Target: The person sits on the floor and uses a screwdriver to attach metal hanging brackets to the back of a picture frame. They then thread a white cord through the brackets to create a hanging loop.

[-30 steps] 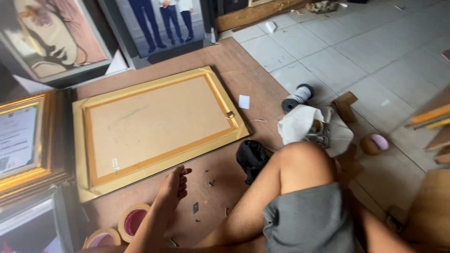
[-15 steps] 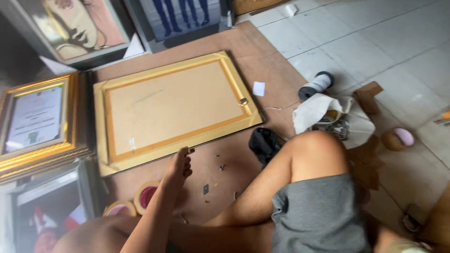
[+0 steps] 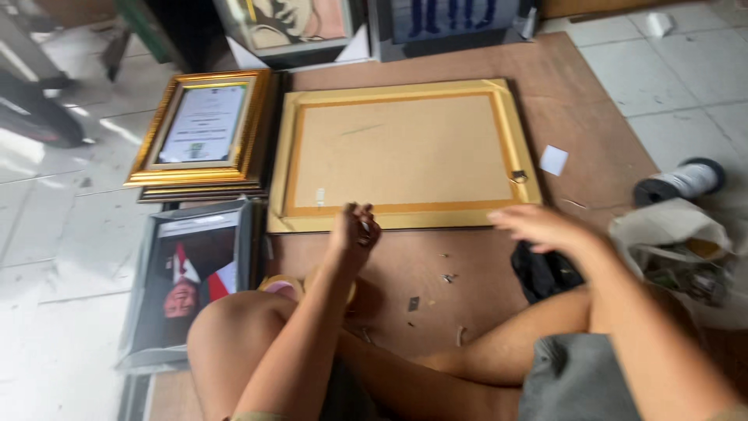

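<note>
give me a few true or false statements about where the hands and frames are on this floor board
1. The big gold frame lies face down, its plain brown backing up. True.
2. The left hand is at the frame's near edge, fingers curled. True; what it pinches is too small to tell.
3. The right hand grips the tape spool. False: it hovers open over the frame's near right corner, apart from the spool on the tiles.
4. The framed certificate lies to the right of the big frame. False: it lies to its left.
5. Small metal bits are scattered on the brown board in front of the frame. True.
</note>
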